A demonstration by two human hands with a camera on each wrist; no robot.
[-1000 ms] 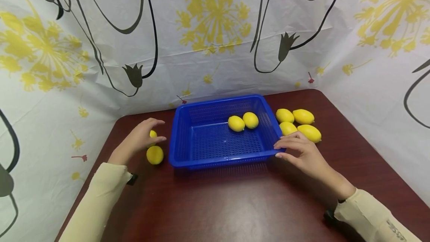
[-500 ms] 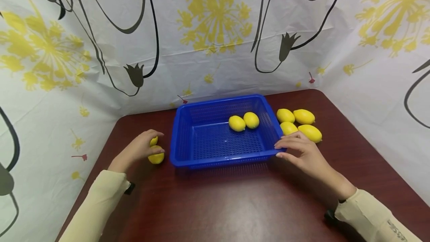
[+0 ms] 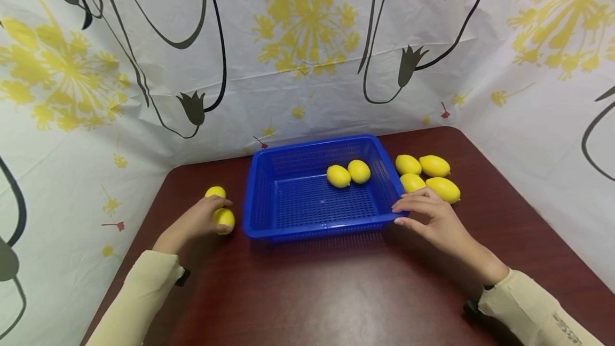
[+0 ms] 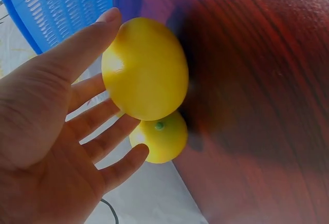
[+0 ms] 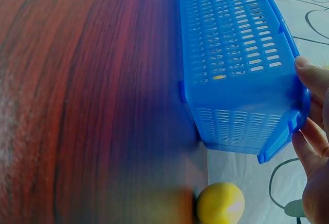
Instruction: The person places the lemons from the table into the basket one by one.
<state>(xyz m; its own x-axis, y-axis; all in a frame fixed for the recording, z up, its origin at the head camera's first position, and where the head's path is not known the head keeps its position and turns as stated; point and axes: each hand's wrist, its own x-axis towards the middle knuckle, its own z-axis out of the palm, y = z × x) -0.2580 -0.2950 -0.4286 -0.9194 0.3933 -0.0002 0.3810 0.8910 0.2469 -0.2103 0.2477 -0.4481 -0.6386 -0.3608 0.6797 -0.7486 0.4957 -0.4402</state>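
Observation:
On the dark red table stands a blue perforated plastic basket (image 3: 319, 226) with two lemons inside, one lemon (image 3: 338, 176) touching the other lemon (image 3: 359, 171). My left hand (image 3: 194, 224) is left of the basket, thumb and fingers around the nearer lemon (image 4: 146, 70). Beyond it sits another lemon (image 3: 215, 191), with a green stem spot showing in the left wrist view. My right hand (image 3: 434, 221) pinches the basket's rim at its near right corner. In the right wrist view, the thumb and fingers lie on either side of that rim.
Several lemons (image 3: 434, 166) are grouped on the table (image 3: 307, 292) right of the basket, close behind my right hand. A white patterned sheet (image 3: 298, 105) hangs behind and at both sides of the table.
My left hand has come down and toward me, from above the two left lemons onto the nearer one. The farther lemon is now more exposed. My right hand and the basket hold still.

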